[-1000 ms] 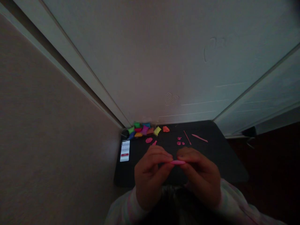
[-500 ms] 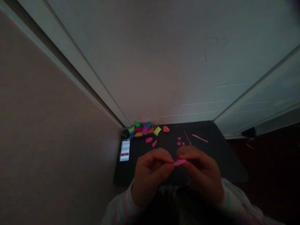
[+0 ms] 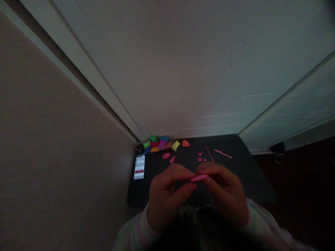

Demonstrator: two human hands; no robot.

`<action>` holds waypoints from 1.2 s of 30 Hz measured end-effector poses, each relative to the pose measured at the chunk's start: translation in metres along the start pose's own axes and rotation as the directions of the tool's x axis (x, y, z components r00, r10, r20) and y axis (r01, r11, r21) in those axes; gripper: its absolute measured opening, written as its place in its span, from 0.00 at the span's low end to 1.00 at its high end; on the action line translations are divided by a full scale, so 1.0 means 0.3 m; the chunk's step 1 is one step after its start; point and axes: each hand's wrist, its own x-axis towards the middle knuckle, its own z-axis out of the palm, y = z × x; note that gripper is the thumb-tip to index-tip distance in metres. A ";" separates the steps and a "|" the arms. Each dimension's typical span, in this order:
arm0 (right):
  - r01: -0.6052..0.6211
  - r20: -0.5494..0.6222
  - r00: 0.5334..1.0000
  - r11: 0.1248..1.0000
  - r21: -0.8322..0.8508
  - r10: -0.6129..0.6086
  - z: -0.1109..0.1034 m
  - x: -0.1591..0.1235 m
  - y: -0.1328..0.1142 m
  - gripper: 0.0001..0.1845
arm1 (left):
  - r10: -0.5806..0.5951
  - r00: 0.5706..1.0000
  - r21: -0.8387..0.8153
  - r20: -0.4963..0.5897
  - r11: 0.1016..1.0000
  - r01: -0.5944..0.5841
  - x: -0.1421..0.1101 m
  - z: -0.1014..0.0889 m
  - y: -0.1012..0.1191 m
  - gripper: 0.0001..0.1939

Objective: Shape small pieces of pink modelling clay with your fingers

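In front of my body, my right hand pinches a small flat pink piece of modelling clay between thumb and fingertips. My left hand is at the other end of this piece. Its index fingertip touches the clay, while the thumb stands a little below, apart from it. Beyond the hands, a pink oval clay piece and a smaller pink clay piece lie on the dark table. Several tiny pink clay bits lie farther right, beside a thin pink stick and a pink modelling knife.
Colourful clay packets lie in a clear tray at the table's back left, with a yellow packet and an orange lump to their right. A lit phone lies at the left edge. A white panel rises behind the table.
My left thumb has dropped away from the pink clay, opening a gap to the index finger. The clay has risen slightly. My right hand keeps its pinch.
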 end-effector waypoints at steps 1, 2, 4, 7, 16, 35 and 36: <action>0.007 -0.002 1.000 1.000 -0.006 -0.007 0.000 0.001 0.001 0.06 | 0.038 0.999 0.071 -0.015 0.997 -0.037 0.001 0.000 0.003 0.07; 0.015 -0.004 1.000 1.000 -0.018 -0.015 -0.001 0.002 0.001 0.07 | 0.075 0.997 0.135 -0.030 0.988 -0.070 0.001 0.001 0.006 0.08; 0.024 -0.007 1.000 0.997 -0.067 -0.025 -0.002 0.006 0.001 0.06 | 0.122 0.991 0.233 -0.050 0.966 -0.107 0.002 0.001 0.007 0.08; 0.032 0.015 0.999 0.980 -0.198 -0.030 -0.006 0.014 0.001 0.04 | 0.111 0.991 0.291 -0.076 0.953 -0.085 0.002 -0.001 0.004 0.07; 0.101 -0.022 0.993 0.933 -0.345 -0.116 0.001 0.015 0.013 0.03 | 0.010 0.973 0.210 -0.231 0.977 0.040 -0.012 0.034 -0.026 0.02; 0.173 0.066 0.985 0.928 -0.329 -0.160 0.006 0.013 0.020 0.04 | -0.006 0.983 0.271 -0.185 0.961 0.056 0.007 0.031 -0.017 0.04; 0.171 0.066 0.985 0.930 -0.325 -0.158 0.006 0.014 0.020 0.04 | -0.009 0.984 0.268 -0.180 0.962 0.058 0.007 0.031 -0.018 0.05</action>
